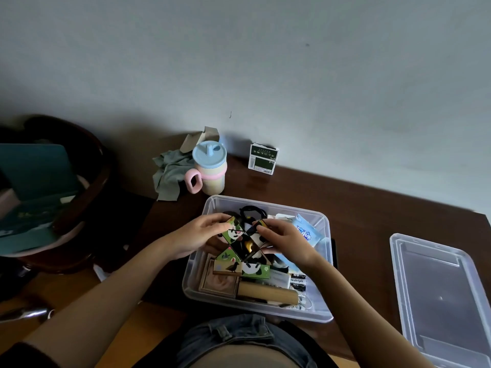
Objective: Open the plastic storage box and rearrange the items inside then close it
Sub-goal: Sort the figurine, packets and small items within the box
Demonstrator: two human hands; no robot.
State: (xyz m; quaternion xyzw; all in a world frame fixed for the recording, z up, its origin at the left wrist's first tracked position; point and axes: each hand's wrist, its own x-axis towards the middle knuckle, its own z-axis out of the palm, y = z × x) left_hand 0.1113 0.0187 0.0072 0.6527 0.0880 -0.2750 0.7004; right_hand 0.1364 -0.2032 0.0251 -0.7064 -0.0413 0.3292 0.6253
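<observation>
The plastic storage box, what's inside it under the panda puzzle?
Under the panda puzzle, the plastic storage box shows a wooden box, wooden roller, batteries and blue packet; anything beneath is hidden.

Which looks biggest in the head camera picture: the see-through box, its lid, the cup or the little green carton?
1. Box and lid: look about alike, and the lid is partly cut off, so unsure.
2. Cup.
3. Green carton, though it sits farther back.

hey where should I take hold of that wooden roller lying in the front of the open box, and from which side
Probably at its middle, coming straight down from above. The wooden roller lies flat along the near wall of the storage box, beside a wooden tray and batteries. So only its rounded top is free for a grip across its width.
</observation>
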